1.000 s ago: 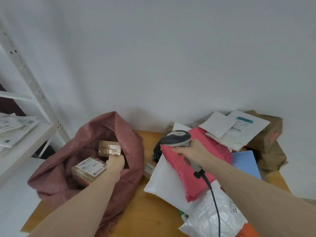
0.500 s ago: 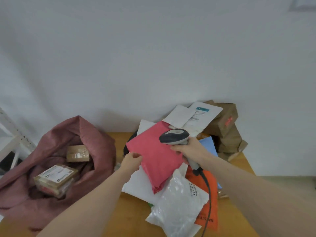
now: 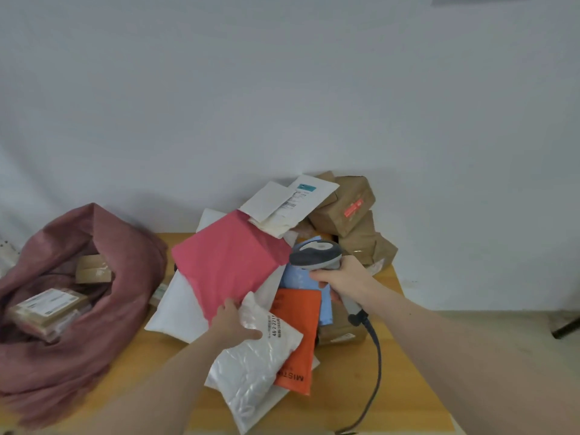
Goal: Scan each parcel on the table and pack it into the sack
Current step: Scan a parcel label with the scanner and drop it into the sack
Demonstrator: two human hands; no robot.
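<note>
My left hand [image 3: 233,323] grips the upper edge of a white plastic parcel [image 3: 254,365] that lies on the pile, thumb on top of it. Just above it a pink mailer [image 3: 229,262] lies tilted over a large white mailer [image 3: 182,309]. My right hand [image 3: 343,277] holds a grey barcode scanner [image 3: 315,255] over the pile, its head pointing left and its cable trailing toward me. An orange mailer [image 3: 298,334] and a blue one [image 3: 298,277] lie beneath. The dusty-pink sack [image 3: 103,324] stands open at the left with brown boxes [image 3: 50,306] inside.
Brown paper parcels [image 3: 348,208] and white envelopes [image 3: 292,199] are stacked at the back against the wall. The wooden table [image 3: 408,387] ends just right of the pile. A small brown box [image 3: 342,334] lies under the scanner cable [image 3: 373,378].
My left hand left the sack, crossed to the pile, passed the pink mailer's edge and now grips the white plastic parcel. The scanner shifted right. My view swung to the right.
</note>
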